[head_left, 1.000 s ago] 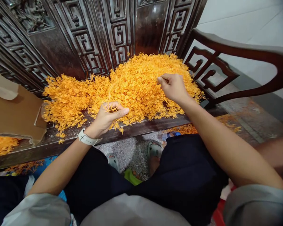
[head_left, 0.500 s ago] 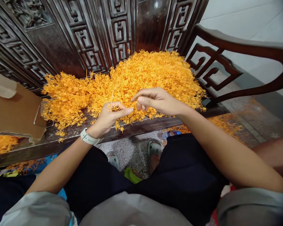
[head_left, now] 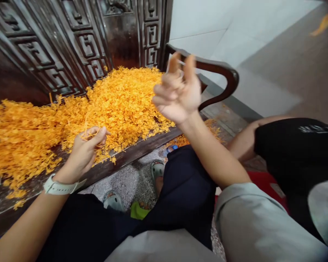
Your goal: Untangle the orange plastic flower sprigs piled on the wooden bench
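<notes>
Orange sprigs (head_left: pixel 125 105) heap the bench (head_left: pixel 128 156); left fingers (head_left: pixel 98 137) hold some.

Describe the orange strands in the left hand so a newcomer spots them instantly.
Start at the dark wooden bench carrying a big orange heap. At the heap's near side, find the left hand, with a pale strap around its wrist. The orange strands are the thin ones at its thumb and fingers, set apart by being held while the heap lies piled.

Sleeves (head_left: pixel 257 218) are grey; wristband (head_left: pixel 58 187) pale; trousers (head_left: pixel 190 185) navy.
</notes>
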`<state>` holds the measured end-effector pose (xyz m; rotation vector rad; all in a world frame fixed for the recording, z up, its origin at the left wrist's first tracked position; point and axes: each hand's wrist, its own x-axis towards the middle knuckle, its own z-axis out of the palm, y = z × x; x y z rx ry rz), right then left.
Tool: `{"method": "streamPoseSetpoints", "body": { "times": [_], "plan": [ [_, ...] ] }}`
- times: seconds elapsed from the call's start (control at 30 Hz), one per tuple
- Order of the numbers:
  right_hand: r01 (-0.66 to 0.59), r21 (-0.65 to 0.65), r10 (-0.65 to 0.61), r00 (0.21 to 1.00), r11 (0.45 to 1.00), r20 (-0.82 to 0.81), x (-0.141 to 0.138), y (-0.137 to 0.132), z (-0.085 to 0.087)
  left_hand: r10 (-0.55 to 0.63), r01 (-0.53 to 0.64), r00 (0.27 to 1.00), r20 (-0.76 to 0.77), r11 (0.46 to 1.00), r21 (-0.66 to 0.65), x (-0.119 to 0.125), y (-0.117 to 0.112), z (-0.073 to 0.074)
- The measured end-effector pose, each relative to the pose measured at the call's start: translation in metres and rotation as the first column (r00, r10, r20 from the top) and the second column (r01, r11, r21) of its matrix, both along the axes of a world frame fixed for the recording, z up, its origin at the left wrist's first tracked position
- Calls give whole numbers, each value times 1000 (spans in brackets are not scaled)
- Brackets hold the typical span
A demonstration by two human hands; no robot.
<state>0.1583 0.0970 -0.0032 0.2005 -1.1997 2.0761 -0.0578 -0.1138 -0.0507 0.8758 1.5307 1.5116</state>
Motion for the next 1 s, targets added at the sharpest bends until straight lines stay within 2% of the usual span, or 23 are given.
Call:
{"method": "streamPoseSetpoints", "body": {
  "times": [0.03,0.1,0.2,0.27,0.33,0.43,0.53,0.6,0.7,0.77,0.9,1.0],
  "plan": [
    [19,-13,-17,991,1000,133,-3,-4,-4,-6,6,1000,13,1000,-9,2,1,1],
    [15,14,-20,917,1000,398,-14,-18,-16,-26,27,999,48,999,-24,5,3,2],
    [-58,128,-34,783,990,621,-33,-36,-34,-75,74,994,78,997,25,8,8,3],
    [-129,270,-76,769,954,635,-37,-43,-42,-105,97,990,97,992,83,10,11,4],
    [-162,418,-121,810,894,573,-34,-48,-45,-135,119,979,150,987,107,16,13,5],
    [-154,500,-139,854,852,501,-23,-54,-47,-195,169,947,255,978,121,22,13,3],
    [-199,471,-84,853,860,515,-19,-55,-42,-264,227,902,340,963,146,20,17,4],
    [-192,418,-52,861,888,506,-21,-55,-32,-317,272,875,367,947,169,16,23,11],
    [-38,348,-137,875,937,464,-28,-58,-16,-423,368,842,334,904,218,10,32,29],
    [74,316,-217,869,946,445,-33,-62,-11,-478,418,822,309,875,243,8,35,38],
    [139,188,-216,846,972,488,-39,-70,-22,-525,470,803,282,849,242,-1,38,36],
    [201,10,-184,873,980,452,-41,-77,-36,-489,433,826,281,869,240,-16,41,28]
  ]
}}
